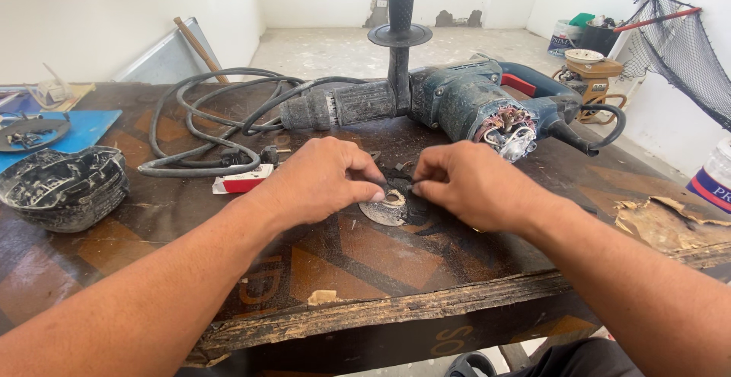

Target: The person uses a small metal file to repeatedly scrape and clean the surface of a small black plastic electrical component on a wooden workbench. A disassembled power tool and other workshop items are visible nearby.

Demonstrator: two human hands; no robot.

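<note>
My left hand and my right hand meet at the middle of a worn wooden table. Their fingertips pinch a small dark part just above a round grey metal disc lying on the table. Small black pieces lie just beyond the fingers. Behind the hands lies a large blue-green rotary hammer drill on its side, its motor end open with copper windings showing. Its black side handle stands upright.
A coiled black power cable lies at the left. A small red and white box sits near my left wrist. A black housing cover rests at the far left. Buckets and a net stand beyond the table.
</note>
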